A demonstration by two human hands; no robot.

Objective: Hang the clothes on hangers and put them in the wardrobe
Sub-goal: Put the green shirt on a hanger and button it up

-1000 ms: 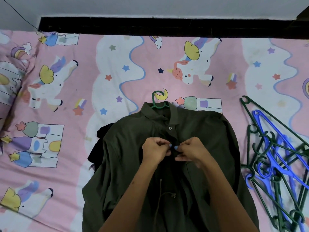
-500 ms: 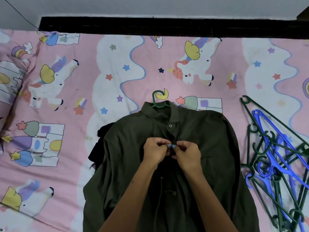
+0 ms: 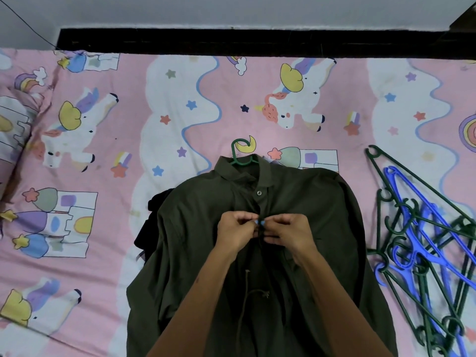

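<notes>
Olive-green shirt [image 3: 206,240] spread flat at centre of bed, front up, collar toward far side, lower hem cut off by bottom edge of view. Green hanger [image 3: 240,157] tucked inside neck opening, hook poking out past collar onto sheet. Left hand [image 3: 235,234] and right hand [image 3: 289,233] met over button placket, fingertips of both pinched on fabric at mid-chest, just below one fastened button [image 3: 259,193]. Thin drawstring [image 3: 244,300] trailed down shirt front between forearms. Dark garment [image 3: 152,225] peeked from under shirt's left side. Pink unicorn-print sheet [image 3: 103,140] covered whole bed; wide bare stretch lay left of shirt and beyond collar. Heap of green and blue spare hangers [image 3: 422,251] tangled near right edge, just beside shirt's right sleeve, leaving little free space there. Black bed frame edge [image 3: 257,43] ran along far side, pale wall [image 3: 231,11] behind. Pillow [image 3: 13,135] in matching print at far left edge.
</notes>
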